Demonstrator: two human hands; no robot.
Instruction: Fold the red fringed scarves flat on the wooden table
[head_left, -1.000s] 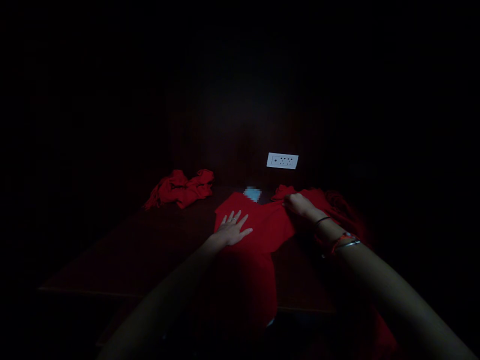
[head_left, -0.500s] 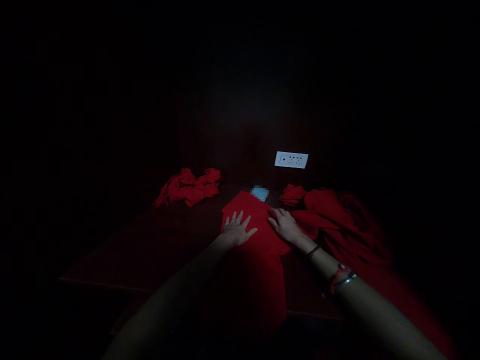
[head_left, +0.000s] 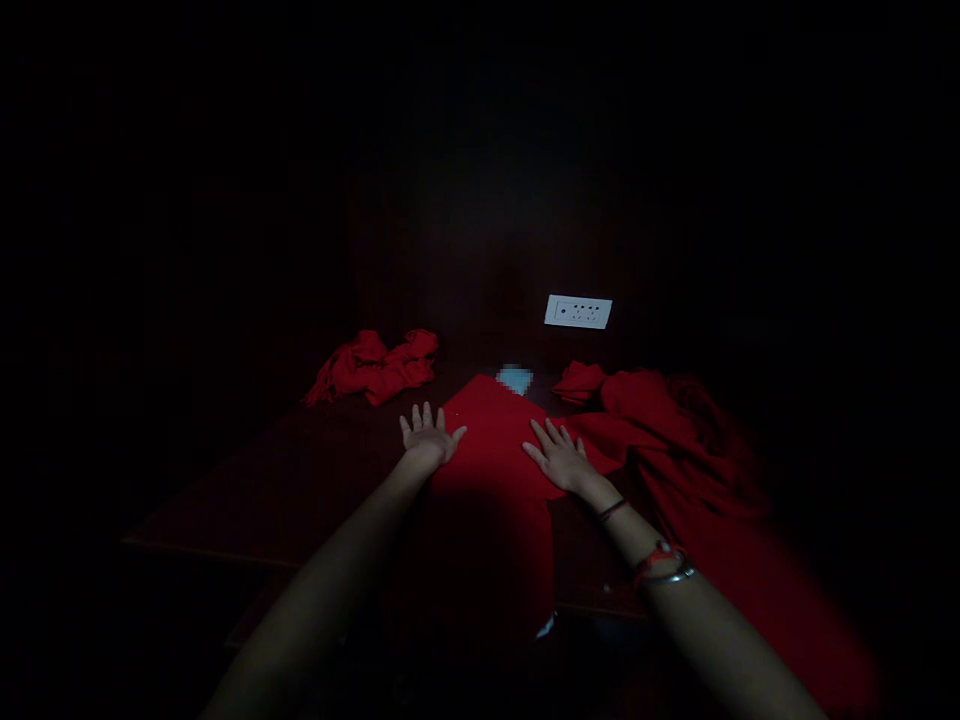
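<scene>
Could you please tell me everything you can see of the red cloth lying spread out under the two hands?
The red cloth is plain, soft-looking fabric, spread flat and smooth on the dark table. Its far end narrows toward a small pale blue patch, too blurred to identify. Its near part hangs over the table's front edge in deep shadow. The left hand lies open at its left edge, and the right hand rests open on its right side, where it meets a crumpled red heap.
</scene>
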